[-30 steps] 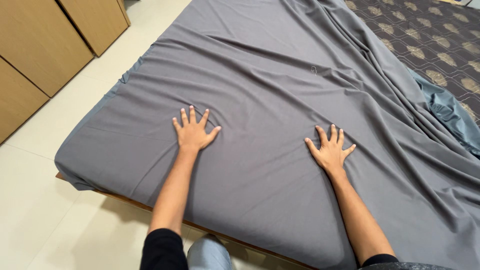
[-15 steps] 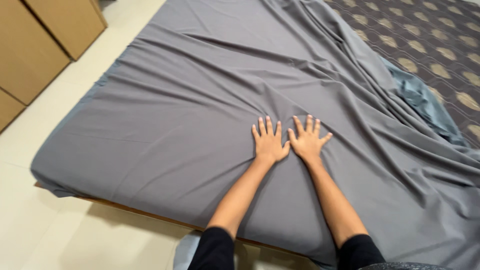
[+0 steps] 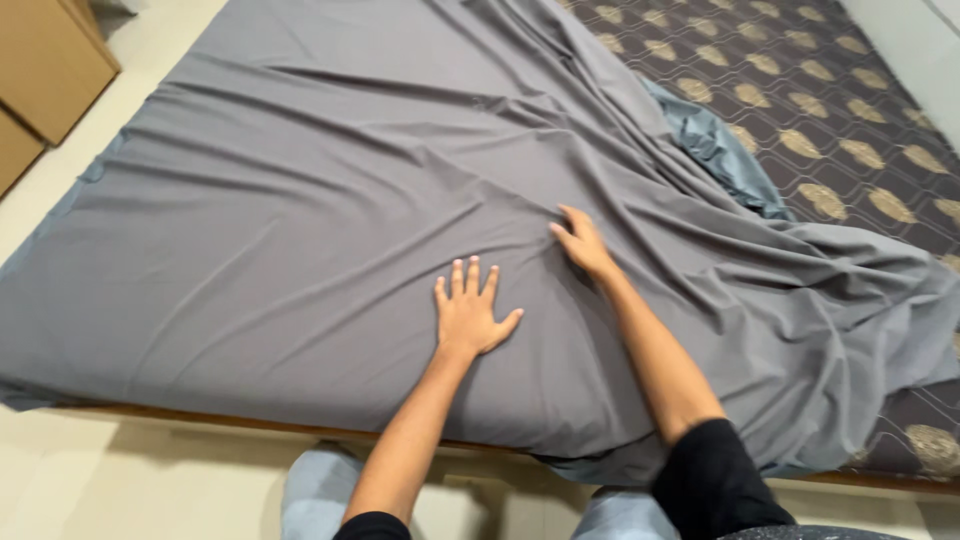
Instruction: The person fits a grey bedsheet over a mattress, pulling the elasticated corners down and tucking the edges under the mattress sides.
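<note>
A large grey bedsheet (image 3: 300, 200) lies spread over a bed, smooth on the left and bunched into folds on the right. My left hand (image 3: 468, 313) rests flat on the sheet near the bed's front edge, fingers spread. Farther up and to the right, my right hand (image 3: 582, 243) presses on the sheet beside a ridge of wrinkles, fingers extended toward the left. Neither hand holds anything.
A dark mattress (image 3: 820, 90) with a gold leaf pattern shows uncovered at the upper right and lower right. A blue-grey underside of cloth (image 3: 715, 150) peeks out by the folds. Wooden cabinets (image 3: 40, 70) stand at the upper left on a pale tiled floor (image 3: 120, 470).
My hands were side by side; now the right hand has slid up and right toward the wrinkles, and the left has moved slightly left and down. The view has shifted right.
</note>
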